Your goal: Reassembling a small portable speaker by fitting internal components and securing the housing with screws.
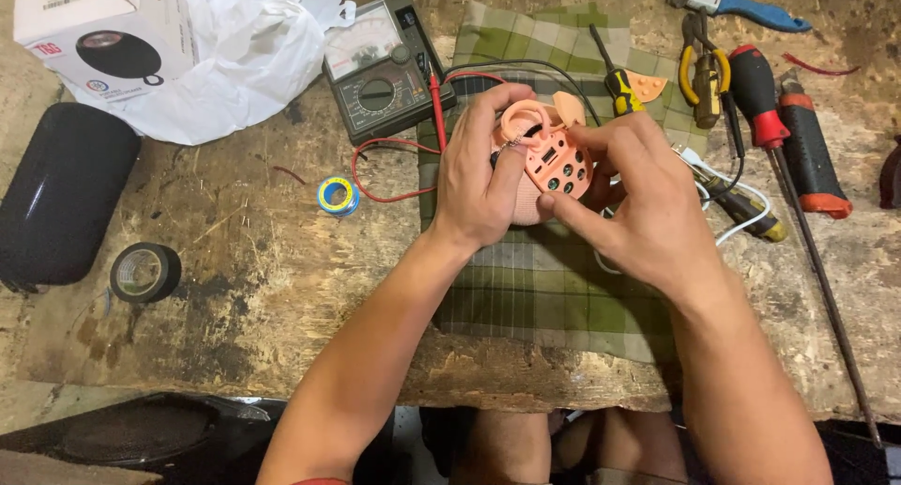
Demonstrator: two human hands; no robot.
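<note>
A small salmon-pink portable speaker (552,166) with a carry loop and a panel of round buttons is held over a green plaid cloth (554,288). My left hand (483,180) wraps around its left side, fingers curled over the loop. My right hand (638,199) grips its right side, thumb under the button panel. A loose pink rubber flap (646,85) lies on the cloth behind.
An analog multimeter (383,67) with red and black leads sits behind. Screwdrivers (762,95), pliers (704,72) and a brush (732,1) lie at the right. A solder spool (337,195), black tape roll (145,272), black cylinder speaker (58,194), white box (99,30) and plastic bag (253,44) are left.
</note>
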